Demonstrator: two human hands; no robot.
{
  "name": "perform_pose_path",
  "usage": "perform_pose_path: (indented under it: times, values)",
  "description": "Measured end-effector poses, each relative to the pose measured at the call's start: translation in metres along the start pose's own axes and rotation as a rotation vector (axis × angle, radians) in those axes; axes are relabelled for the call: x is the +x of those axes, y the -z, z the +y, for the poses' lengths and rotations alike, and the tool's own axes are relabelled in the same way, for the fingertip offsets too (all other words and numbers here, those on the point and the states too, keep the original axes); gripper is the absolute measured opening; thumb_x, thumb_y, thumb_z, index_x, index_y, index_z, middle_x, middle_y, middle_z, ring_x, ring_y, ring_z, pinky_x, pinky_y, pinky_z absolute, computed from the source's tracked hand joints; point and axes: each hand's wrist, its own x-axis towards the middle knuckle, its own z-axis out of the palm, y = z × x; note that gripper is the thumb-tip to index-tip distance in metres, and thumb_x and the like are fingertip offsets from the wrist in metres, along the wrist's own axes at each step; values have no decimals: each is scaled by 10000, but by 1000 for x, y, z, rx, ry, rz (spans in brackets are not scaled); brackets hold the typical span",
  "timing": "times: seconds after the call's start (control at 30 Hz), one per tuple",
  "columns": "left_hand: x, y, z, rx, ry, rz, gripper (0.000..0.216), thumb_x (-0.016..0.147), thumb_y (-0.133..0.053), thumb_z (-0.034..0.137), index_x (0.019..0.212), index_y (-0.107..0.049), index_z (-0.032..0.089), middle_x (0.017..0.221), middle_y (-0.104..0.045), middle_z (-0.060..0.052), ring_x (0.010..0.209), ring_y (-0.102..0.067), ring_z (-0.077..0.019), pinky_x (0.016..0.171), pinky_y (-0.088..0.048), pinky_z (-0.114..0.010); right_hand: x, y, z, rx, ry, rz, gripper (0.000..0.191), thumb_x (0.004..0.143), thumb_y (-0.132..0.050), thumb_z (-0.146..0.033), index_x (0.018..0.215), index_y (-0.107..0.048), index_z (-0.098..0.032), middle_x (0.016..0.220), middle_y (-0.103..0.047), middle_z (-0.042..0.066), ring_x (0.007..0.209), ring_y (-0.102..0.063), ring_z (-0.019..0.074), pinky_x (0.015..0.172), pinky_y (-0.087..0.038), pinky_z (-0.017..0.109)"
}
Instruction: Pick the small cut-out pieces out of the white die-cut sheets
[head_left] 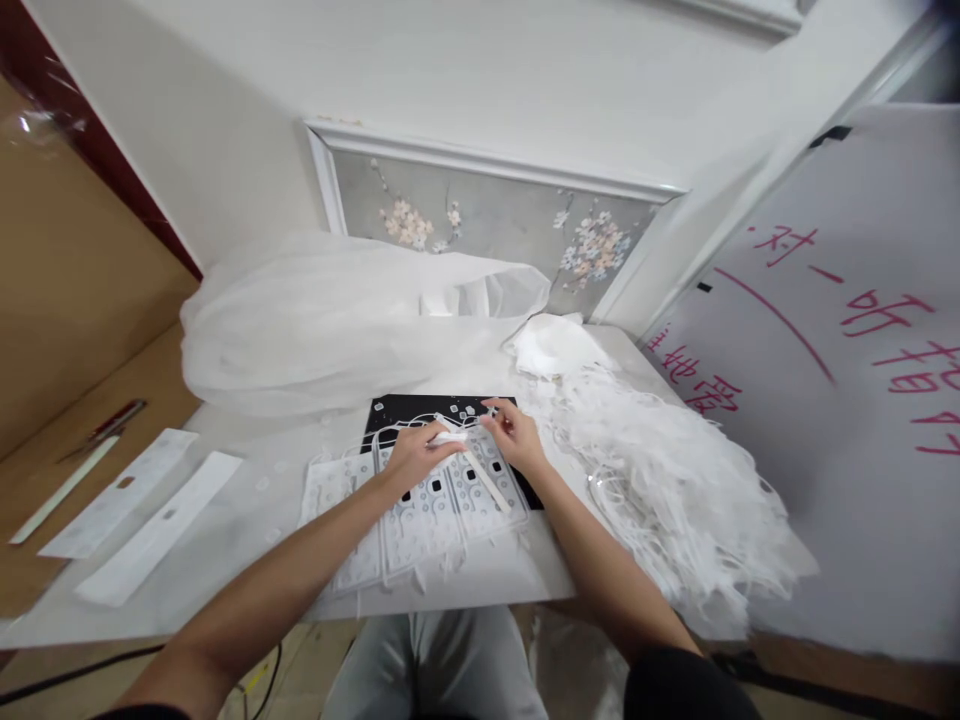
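My left hand [415, 455] is closed, with thumb and fingers pinching a small white strip [448, 437]. Close beside it on the right, my right hand [517, 437] has its thumb and index finger drawn together at a tiny pale piece, too small to make out. Beneath both hands lie white printed sheets [420, 535] with black squares, edged by thin white cords. A narrow cream strip [487, 480] slants across the sheets below my left fingertips; whether it is held cannot be told. Under the sheets, a black mat [405, 408] carries several tiny clear bits at its far edge.
A large translucent white bag [322, 320] lies along the wall. A heap of white corded pieces [660, 480] covers the right side. Two white strips with cutouts [157, 530], a pale ruler-like strip [67, 490] and a red-handled tool [116, 420] lie left. A whiteboard [847, 480] stands right.
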Motion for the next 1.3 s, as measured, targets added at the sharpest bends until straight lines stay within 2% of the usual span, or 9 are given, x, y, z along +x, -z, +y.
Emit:
perform_pose_path:
  times: [0.13,0.23,0.37,0.53,0.67,0.8,0.97,1.13,1.3]
  values:
    - [-2,-4,-5,32,-60,-39,355,862,-686,526,746,-667,191,590,-573,38,568,-525,-115,571,-351,-230,-9,-11,-19,70,187,-126,361,826,-721,-471,1106,-695,-245,1028,-731,72,974,-672,249,895,-515,378]
    - [-2,-5,-6,45,-109,-55,328,904,-634,483,753,-658,193,603,-580,27,571,-533,-122,598,-367,-239,-17,-21,-29,38,211,-158,203,896,-641,-446,924,-722,-261,969,-744,78,931,-685,263,875,-520,408]
    - [8,9,6,-15,-73,-112,345,824,-713,525,830,-661,184,648,-598,27,594,-539,-124,606,-371,-239,-17,-25,-41,60,198,-88,225,916,-598,-447,865,-724,-267,876,-748,74,813,-694,264,780,-532,400]
    - [24,72,34,-178,-9,-281,439,785,-729,584,854,-681,153,700,-602,11,632,-520,-131,581,-360,-234,1,-12,-86,42,151,134,271,891,-630,-496,840,-736,-251,750,-727,43,661,-653,218,688,-521,352]
    - [-2,145,52,-296,144,-342,404,918,-599,503,1112,-683,159,849,-664,-40,659,-550,-144,555,-390,-231,29,-18,-135,190,138,207,289,870,-663,-515,844,-735,-237,653,-686,19,613,-628,190,652,-505,319]
    - [-76,210,50,-273,332,-212,339,903,-603,476,1048,-698,184,1006,-676,-79,856,-612,-204,659,-477,-256,50,-79,-164,336,77,-205,325,859,-662,-538,796,-720,-224,604,-669,6,527,-578,155,536,-442,275]
    - [-174,264,10,-196,775,-47,379,782,-698,531,941,-661,189,754,-584,-7,632,-537,-159,497,-401,-229,48,-206,-182,224,62,-598,303,885,-647,-482,796,-706,-198,670,-725,19,551,-600,135,556,-418,239]
    - [-211,297,-36,-10,934,108,423,720,-718,572,794,-542,195,550,-469,55,473,-426,-121,460,-320,-230,47,-291,-205,-51,96,-657,320,958,-554,-478,916,-700,-197,821,-766,43,740,-677,165,661,-441,246]
    - [-210,306,-64,125,974,136,472,655,-718,603,774,-498,203,514,-455,72,414,-402,-115,435,-292,-236,55,-315,-217,-209,116,-643,313,946,-572,-473,976,-683,-182,1019,-748,125,940,-685,246,745,-455,305]
